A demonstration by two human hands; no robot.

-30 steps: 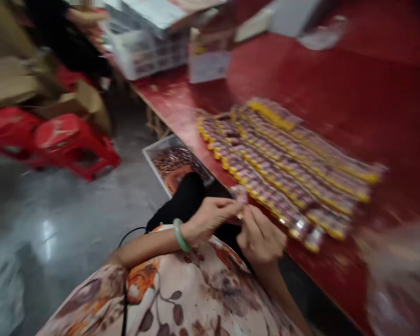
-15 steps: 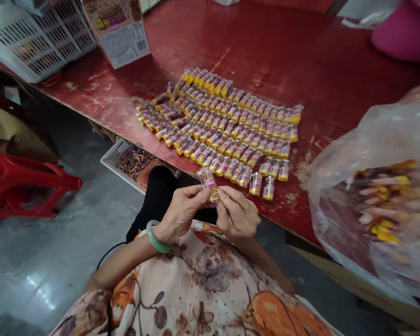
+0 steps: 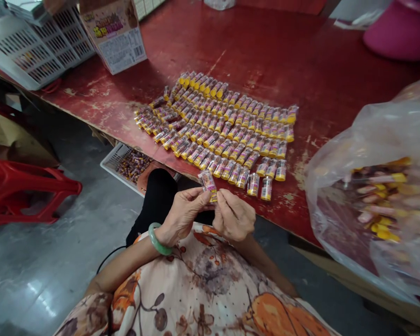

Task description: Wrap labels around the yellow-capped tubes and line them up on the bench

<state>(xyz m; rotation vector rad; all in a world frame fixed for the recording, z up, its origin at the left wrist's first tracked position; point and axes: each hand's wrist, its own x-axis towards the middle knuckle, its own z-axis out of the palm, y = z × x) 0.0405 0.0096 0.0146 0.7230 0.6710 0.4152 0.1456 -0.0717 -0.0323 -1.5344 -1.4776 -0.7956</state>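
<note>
While pinched by both hands' fingers | small clear tube (image 3: 207, 182) | yellow cap, purple label | tilted

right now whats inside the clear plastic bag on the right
Through the plastic bag show blurred small tubes with yellow caps, heaped loosely, like the rows of tubes on the red table. The film hides how many, and the bag's lower part is unreadable.

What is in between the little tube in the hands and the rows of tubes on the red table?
Nothing visible. The left hand and right hand pinch the small clear yellow-capped tube just off the red table's near edge, beside the closest laid-out tubes.
</note>
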